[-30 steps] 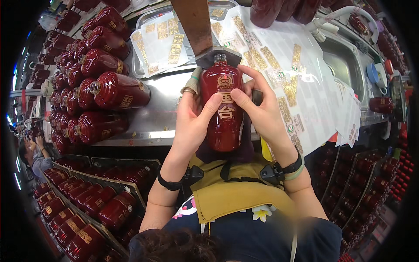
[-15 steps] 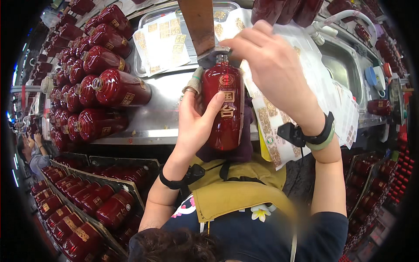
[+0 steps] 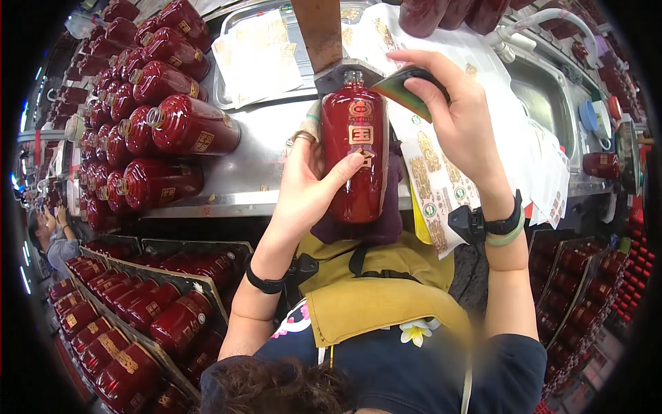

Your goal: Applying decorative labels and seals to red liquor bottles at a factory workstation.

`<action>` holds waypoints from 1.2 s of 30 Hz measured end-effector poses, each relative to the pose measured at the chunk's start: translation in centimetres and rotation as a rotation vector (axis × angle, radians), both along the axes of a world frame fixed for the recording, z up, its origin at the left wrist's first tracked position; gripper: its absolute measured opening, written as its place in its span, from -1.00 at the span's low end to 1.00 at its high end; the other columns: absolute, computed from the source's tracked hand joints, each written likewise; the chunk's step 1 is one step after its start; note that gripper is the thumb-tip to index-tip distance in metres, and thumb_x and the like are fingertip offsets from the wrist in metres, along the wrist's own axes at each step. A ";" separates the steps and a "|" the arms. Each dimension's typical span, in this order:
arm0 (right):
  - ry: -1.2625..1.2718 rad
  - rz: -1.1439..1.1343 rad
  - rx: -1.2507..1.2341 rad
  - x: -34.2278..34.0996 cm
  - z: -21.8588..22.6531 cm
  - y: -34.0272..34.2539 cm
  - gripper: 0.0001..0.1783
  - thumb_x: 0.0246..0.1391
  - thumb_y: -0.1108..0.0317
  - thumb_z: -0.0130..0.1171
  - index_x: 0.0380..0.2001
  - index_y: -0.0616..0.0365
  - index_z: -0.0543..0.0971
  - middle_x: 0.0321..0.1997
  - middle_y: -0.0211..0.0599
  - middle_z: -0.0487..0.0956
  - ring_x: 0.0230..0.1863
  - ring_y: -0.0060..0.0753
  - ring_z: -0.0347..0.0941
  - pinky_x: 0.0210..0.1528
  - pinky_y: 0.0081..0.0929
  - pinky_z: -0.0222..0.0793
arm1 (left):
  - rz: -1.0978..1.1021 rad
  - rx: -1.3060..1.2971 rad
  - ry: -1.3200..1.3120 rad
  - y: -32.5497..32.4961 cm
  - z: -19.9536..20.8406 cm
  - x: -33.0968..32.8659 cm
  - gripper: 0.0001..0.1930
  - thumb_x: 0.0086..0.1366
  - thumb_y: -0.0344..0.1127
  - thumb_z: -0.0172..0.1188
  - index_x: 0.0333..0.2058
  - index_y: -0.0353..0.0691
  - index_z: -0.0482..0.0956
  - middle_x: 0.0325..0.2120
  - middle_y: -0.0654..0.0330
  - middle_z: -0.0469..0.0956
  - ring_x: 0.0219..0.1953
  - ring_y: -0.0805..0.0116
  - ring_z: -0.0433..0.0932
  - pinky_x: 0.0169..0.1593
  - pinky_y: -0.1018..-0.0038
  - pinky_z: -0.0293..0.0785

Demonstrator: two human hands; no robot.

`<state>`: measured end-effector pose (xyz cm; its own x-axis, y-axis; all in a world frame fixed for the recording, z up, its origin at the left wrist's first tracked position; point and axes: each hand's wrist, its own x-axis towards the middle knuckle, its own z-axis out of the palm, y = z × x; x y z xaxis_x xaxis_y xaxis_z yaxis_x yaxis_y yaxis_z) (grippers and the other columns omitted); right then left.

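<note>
From afar I am counting two hands point(image 3: 303, 183), one red bottle point(image 3: 355, 186) and one dark flat tool point(image 3: 400, 90) in their grip, three bottles point(image 3: 422, 15) standing toward the far edge of the table point(image 3: 258, 148), one tray point(image 3: 219, 86), one sink point(image 3: 543, 100); the left-edge bottles point(image 3: 196, 130) are overlapping beyond counting.

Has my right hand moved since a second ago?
Yes. Judged against the wooden post, your right hand has moved up and to the right in the view, off the dark red glass bottle.
</note>
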<state>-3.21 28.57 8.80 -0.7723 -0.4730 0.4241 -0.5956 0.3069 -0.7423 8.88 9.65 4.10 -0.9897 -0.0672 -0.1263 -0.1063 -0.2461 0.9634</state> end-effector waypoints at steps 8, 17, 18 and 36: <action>0.395 0.135 -0.050 0.1 -0.3 -1.6 -0.80 0.03 0.61 0.24 -0.24 0.22 0.68 -0.25 -0.28 0.70 -0.22 -0.15 0.58 -0.11 -0.31 0.51 | -0.004 0.012 -0.025 -0.3 0.0 0.3 -0.21 0.41 -0.41 0.28 0.44 -0.44 0.00 0.31 0.00 0.33 0.31 0.29 0.39 0.38 0.32 0.33; 0.318 0.484 -0.101 3.3 -4.4 -0.1 -0.61 -0.08 0.47 0.38 -0.08 0.13 0.69 -0.20 -0.34 0.69 -0.33 -0.28 0.55 -0.27 -0.42 0.48 | -0.070 0.269 0.015 -0.8 -0.3 0.2 -0.40 0.65 -0.06 -0.22 0.43 -0.41 0.09 0.28 -0.03 0.41 0.29 0.26 0.44 0.34 0.28 0.36; 0.353 0.307 -0.153 2.2 -4.6 -0.3 -0.65 -0.08 0.50 0.39 -0.13 0.10 0.69 -0.21 -0.35 0.69 -0.32 -0.27 0.55 -0.26 -0.41 0.49 | -0.079 0.137 -0.010 -0.7 0.3 0.2 -0.24 0.61 0.16 -0.28 0.45 -0.42 0.03 0.38 -0.10 0.26 0.40 0.14 0.30 0.42 0.22 0.22; 0.487 -0.113 -0.462 -0.1 -2.6 -0.7 -0.70 -0.08 0.42 0.45 -0.21 0.01 0.63 -0.29 -0.36 0.57 -0.20 -0.11 0.50 -0.17 -0.20 0.41 | -0.086 -1.181 0.507 -3.6 -0.6 -1.5 0.01 0.35 0.61 -0.38 0.33 -0.13 0.47 0.31 -0.17 0.26 0.29 -0.08 0.34 0.32 0.15 0.27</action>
